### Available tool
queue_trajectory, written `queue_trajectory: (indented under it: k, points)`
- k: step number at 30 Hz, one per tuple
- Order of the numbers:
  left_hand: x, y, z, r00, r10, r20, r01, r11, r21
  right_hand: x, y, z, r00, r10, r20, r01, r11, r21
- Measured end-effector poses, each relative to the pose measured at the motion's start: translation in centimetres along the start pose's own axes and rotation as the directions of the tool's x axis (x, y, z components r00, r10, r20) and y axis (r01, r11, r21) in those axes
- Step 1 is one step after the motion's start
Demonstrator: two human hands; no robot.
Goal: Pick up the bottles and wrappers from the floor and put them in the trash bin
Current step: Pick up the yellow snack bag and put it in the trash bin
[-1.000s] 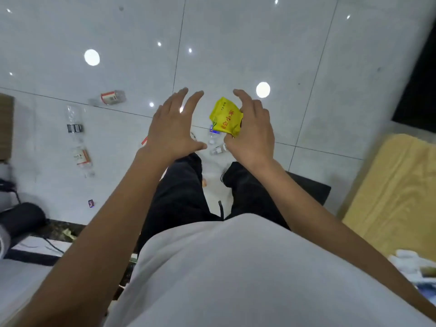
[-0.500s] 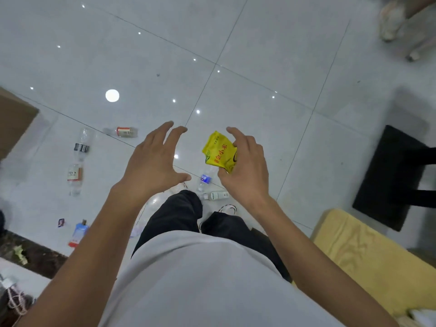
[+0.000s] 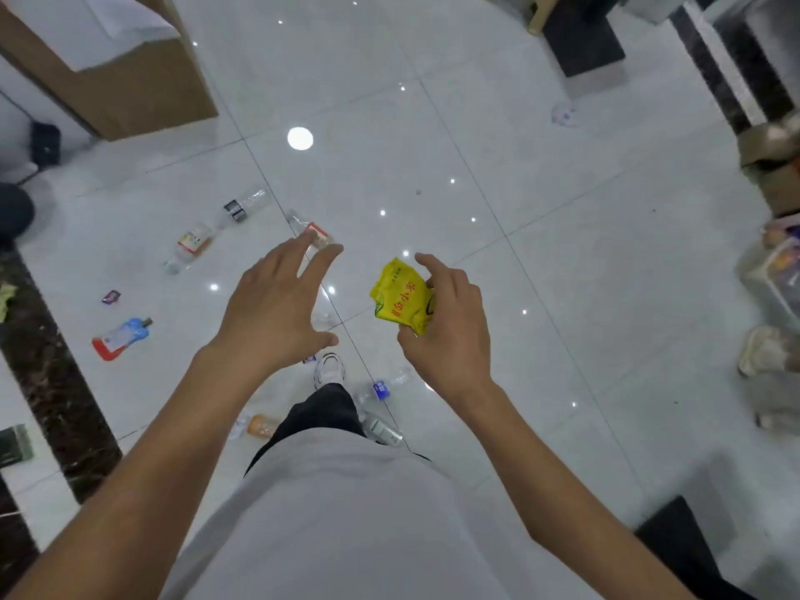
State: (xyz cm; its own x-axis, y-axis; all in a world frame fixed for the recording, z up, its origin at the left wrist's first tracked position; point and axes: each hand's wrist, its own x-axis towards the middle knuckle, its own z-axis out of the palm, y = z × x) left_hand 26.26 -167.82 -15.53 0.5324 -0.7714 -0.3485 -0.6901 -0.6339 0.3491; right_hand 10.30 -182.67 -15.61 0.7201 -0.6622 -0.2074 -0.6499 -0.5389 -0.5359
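Turned rightward, the view now shows a bin (image 3: 755, 281) holding litter at right, while the right hand (image 3: 450, 339) pinches a wrapper (image 3: 400, 298) and the left hand (image 3: 272, 316) spreads wide.

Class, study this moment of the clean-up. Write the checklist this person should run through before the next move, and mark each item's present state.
1. Yellow wrapper held firmly by the right hand: ok, the fingers curl round it.
2. Left hand free for another item: ok, open and holding nothing.
3. Trash bin located: cannot tell, none plainly in view.
4. Floor free of litter: not ok. The red-labelled bottle, the blue pouch and others lie there.
5. Safe footing: not ok. The blue-labelled bottle lies close to the shoe.
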Motion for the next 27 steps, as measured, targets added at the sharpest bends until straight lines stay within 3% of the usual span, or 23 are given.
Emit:
queue_trajectory:
  k: [6,13,18,27]
  points:
    - [-3.6,-7.4,-2.1,0.966,-0.247,-0.074,0.239,0.965,-0.104,3.2,-8.2,4.8,0.948,-0.254,0.194,0.263,0.964,-0.024]
    - [-10.2,-12.4,-1.2,0.841,-0.534,-0.08,0.501,0.827,-0.257,3.7,-13.8,9.2,0.781,-0.469,0.413,0.519,0.854,-0.011]
    - [-12.9,-14.2,-1.0,0.755,-0.647,-0.108,0.584,0.738,-0.337,5.0,-17.7,10.6,0.68,-0.575,0.455,0.65,0.76,-0.012]
    - [-11.1,-19.2,-4.7,0.613,-0.769,-0.181,0.672,0.628,-0.392,10.3,-26.5,14.8,0.53,-0.687,0.498,0.758,0.647,0.086]
